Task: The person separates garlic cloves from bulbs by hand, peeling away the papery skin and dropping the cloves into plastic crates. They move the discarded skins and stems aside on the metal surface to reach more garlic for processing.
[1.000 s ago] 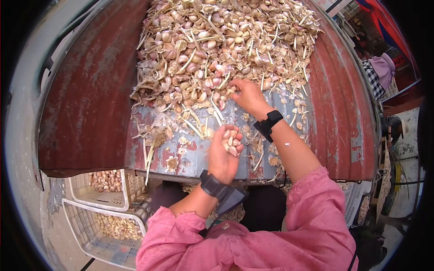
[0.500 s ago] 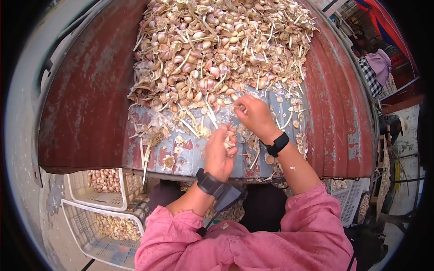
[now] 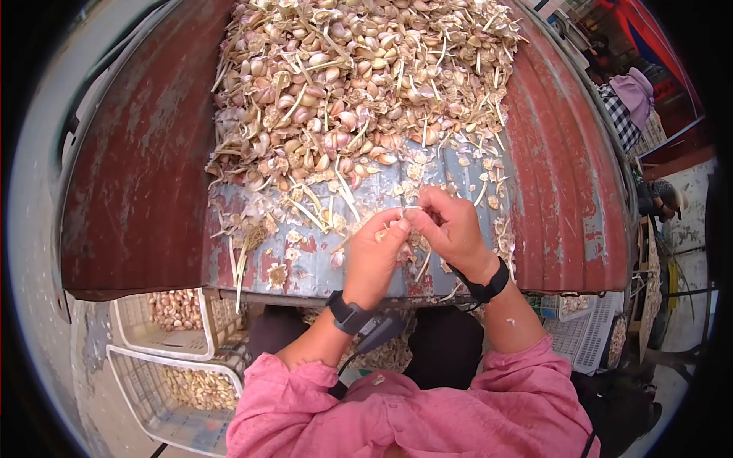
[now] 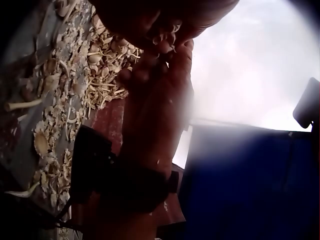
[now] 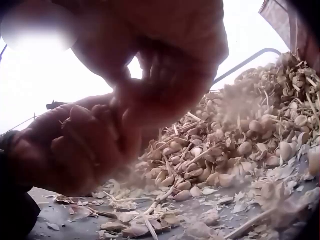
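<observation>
A large heap of garlic cloves (image 3: 359,84), mixed with stalks and papery skin, covers the far part of a metal sheet. My left hand (image 3: 372,252) curls around several garlic cloves (image 3: 381,236), partly hidden by its fingers. Just right of it, my right hand (image 3: 456,229) has thumb and forefinger pinched together, meeting the left fingertips over a small pale garlic clove (image 3: 411,211). In the right wrist view, the left hand (image 5: 75,145) lies below the right hand (image 5: 170,60), their fingertips touching.
Loose stalks (image 3: 241,267) and skin scraps litter the near part of the sheet (image 3: 305,278). Red corrugated walls (image 3: 137,168) rise on both sides. Plastic crates (image 3: 164,343) with cloves stand below at left, another crate (image 3: 584,336) at right. People are at the far right.
My right hand has come back from the heap's edge toward my body with a clove and now meets my left hand's fingertips. The left hand has turned, its cloves less visible.
</observation>
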Demonstrator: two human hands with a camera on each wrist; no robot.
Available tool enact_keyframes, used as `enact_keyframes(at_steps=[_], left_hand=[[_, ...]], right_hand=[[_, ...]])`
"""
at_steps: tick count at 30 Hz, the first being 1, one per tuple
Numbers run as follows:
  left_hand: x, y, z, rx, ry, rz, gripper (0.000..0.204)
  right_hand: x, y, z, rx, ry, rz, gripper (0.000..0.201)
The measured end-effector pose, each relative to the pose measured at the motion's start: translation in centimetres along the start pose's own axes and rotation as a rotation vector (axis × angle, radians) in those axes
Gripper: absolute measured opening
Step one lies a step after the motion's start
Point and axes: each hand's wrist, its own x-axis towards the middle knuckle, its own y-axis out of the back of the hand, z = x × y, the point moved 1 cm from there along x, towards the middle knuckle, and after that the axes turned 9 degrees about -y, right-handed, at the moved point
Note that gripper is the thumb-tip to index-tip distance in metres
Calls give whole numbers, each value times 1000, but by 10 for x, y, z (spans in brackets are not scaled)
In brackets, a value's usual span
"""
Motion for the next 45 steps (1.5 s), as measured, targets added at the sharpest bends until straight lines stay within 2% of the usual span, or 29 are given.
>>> enact_keyframes(at_steps=[1,2,4,7,8,10,11,13,14,16,17,19,20,21,23,25,27,29,31,33,34,38,40,41,43,45], left_hand=[[0,-1,-1,0,0,-1,26],[-1,-4,-1,2,15,-22,25],[-1,-4,0,3,30,-42,24],[-3,-4,1,12,70,-115,25],[-3,-5,4,-65,73,-144,26],[-3,-5,7,-157,75,-203,27],[-3,-8,8,-157,74,-208,27],[-5,-12,13,-137,17,-256,27],[-5,-12,11,-137,15,-258,27],[-6,-10,8,-111,-57,-197,25],[-7,-10,10,-109,-58,-200,25],[-7,-8,17,-157,-61,-184,24],[-7,-6,18,-157,-63,-181,24],[-6,-5,17,-146,-61,-158,24],[-7,-4,14,-138,-57,-123,24],[-4,-4,14,-175,-24,-130,25],[-2,-6,19,-187,-33,-126,25],[-1,-7,22,-197,-41,-128,26],[1,-4,22,-203,-28,-20,22],[4,2,19,-248,-15,32,20],[5,4,17,-291,7,80,19],[5,5,11,-272,-7,151,18],[8,13,4,-405,47,174,22],[8,11,4,-402,44,177,22],[8,-3,9,-560,143,281,21],[9,0,9,-589,180,316,18]], right_hand=[[1,5,-2,-262,152,-26,18],[1,8,-1,-262,152,-27,18],[1,11,-2,-363,334,-9,22],[0,8,3,-229,287,-15,26],[-1,6,3,-232,283,-8,26],[-2,3,7,477,-209,-297,28],[-1,7,7,474,-206,-292,28],[3,12,8,940,-434,-536,30],[7,14,9,939,-431,-536,30],[13,16,16,388,-509,-285,23],[15,20,21,389,-506,-283,23],[21,30,26,-790,-114,-2,19],[26,32,29,-840,-157,-1,24],[36,30,32,-841,-152,-5,24],[61,20,37,-477,-94,40,25],[86,-2,35,-476,-126,34,24],[104,-24,55,-601,151,90,25],[108,-27,66,-564,92,37,23],[108,-27,61,-530,40,-21,22],[89,-23,55,317,-172,-164,19],[76,-21,42,371,-140,-138,17],[32,-15,10,415,-93,-99,23],[14,-14,-8,102,128,-98,28],[6,-17,-16,105,129,-101,28],[-3,-25,-28,-136,103,-90,26],[18,-22,-13,-60,71,-138,23]])
